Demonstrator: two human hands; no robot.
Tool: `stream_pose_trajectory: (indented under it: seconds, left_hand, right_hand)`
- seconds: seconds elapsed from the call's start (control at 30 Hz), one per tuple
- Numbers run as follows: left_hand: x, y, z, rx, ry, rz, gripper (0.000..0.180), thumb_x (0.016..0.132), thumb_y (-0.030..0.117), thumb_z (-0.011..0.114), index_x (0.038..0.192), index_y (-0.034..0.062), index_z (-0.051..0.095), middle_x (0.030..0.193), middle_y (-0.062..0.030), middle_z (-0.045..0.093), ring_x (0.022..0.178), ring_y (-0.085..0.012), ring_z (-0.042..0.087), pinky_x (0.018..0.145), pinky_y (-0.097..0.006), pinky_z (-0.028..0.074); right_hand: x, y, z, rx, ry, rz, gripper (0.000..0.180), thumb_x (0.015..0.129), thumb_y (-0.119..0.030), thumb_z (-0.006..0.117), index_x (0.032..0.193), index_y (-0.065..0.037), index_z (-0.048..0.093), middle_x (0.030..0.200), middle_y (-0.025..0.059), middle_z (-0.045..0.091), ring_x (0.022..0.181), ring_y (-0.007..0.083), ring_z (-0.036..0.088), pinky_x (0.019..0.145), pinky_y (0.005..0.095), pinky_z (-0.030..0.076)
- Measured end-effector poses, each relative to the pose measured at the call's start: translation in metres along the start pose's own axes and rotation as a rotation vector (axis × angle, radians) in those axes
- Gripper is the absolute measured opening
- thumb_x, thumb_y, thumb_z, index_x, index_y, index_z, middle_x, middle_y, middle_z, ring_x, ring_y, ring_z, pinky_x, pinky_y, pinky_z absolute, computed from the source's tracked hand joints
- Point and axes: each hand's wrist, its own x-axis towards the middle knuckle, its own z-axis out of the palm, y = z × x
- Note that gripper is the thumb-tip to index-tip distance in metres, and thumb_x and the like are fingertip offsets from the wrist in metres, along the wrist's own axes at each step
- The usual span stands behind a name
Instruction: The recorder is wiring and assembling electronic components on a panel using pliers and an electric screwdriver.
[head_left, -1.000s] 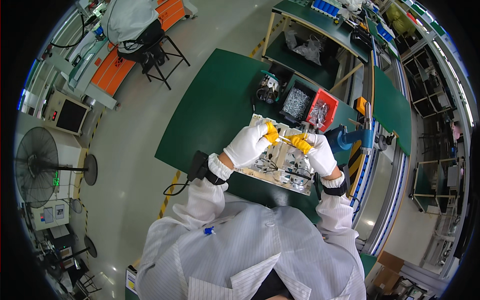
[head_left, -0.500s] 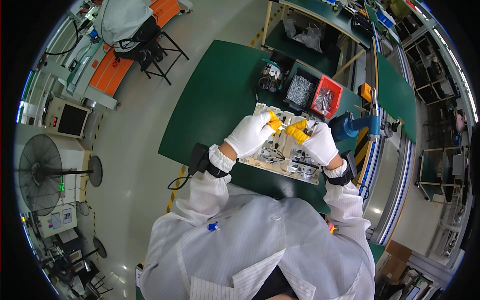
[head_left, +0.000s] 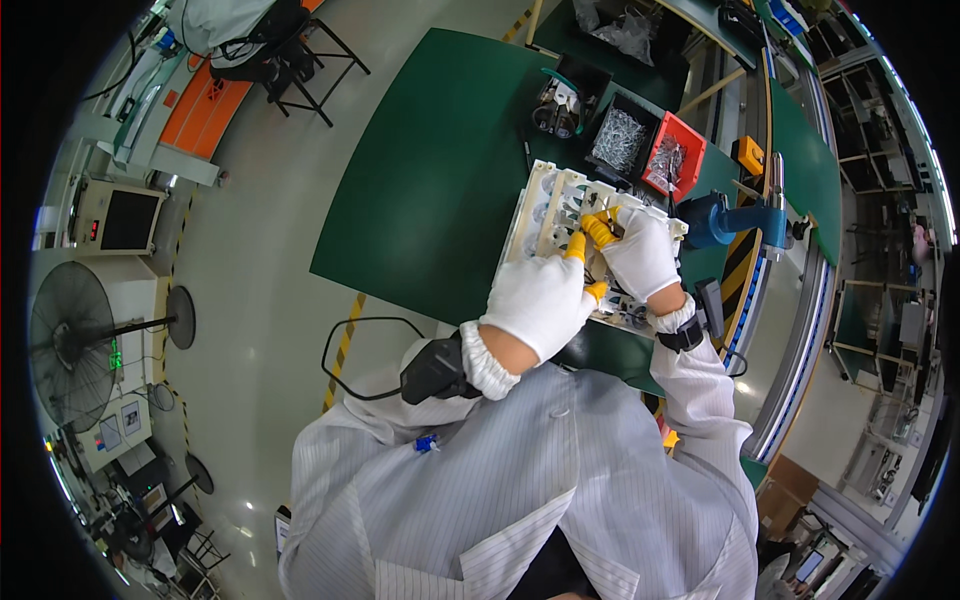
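On the green table lies a cream, tray-like panel (head_left: 535,215) with metal parts and dark wires in it. Both hands wear white gloves with yellow fingertips. My left hand (head_left: 538,305) rests low over the panel's near side, index finger stretched forward and thumb apart, with nothing visible in its grasp. Just beyond and to its right, my right hand (head_left: 642,255) has its fingers curled together above the panel. What they pinch is too small and partly hidden to name. The gloves cover much of the panel's middle and right part.
Beyond the panel stand a black bin (head_left: 652,125) of small metal parts, a red bin (head_left: 698,160) with more, and a holder of hand tools (head_left: 558,108). A blue clamp-like device (head_left: 712,220) sits at the right edge of the green table (head_left: 410,190).
My left hand has come down and right, its fingers parting from a pinch to a stretched index finger. My right hand has moved slightly back over the panel. The view has shifted.
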Motion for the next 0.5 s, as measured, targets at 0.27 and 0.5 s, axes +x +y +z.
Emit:
stream_pose_trajectory:
  seconds: [0.27, 0.5]
  left_hand:
    - [0.019, -0.003, 0.023, 0.084, 0.011, -0.001, 0.036, 0.086, 0.04, 0.071, 0.095, 0.0049, 0.069, 0.075, -0.0093, 0.071, 0.066, -0.026, 0.072, 0.059, -0.041, 0.056]
    - [0.018, -0.004, 0.029, 0.123, 0.044, 0.002, 0.033, 0.082, 0.038, 0.075, 0.091, 0.0068, 0.07, 0.075, -0.0086, 0.07, 0.068, -0.0246, 0.071, 0.06, -0.04, 0.056]
  right_hand:
    - [0.0, -0.013, 0.003, -0.243, 0.003, 0.04, 0.022, 0.076, -0.017, 0.075, 0.092, -0.002, 0.073, 0.082, 0.0205, 0.07, 0.076, 0.0383, 0.07, 0.069, 0.0441, 0.056]
    - [-0.002, -0.014, 0.003, -0.273, -0.008, 0.017, 0.022, 0.075, -0.016, 0.075, 0.093, -0.003, 0.072, 0.086, 0.0204, 0.071, 0.079, 0.038, 0.07, 0.071, 0.0453, 0.056]
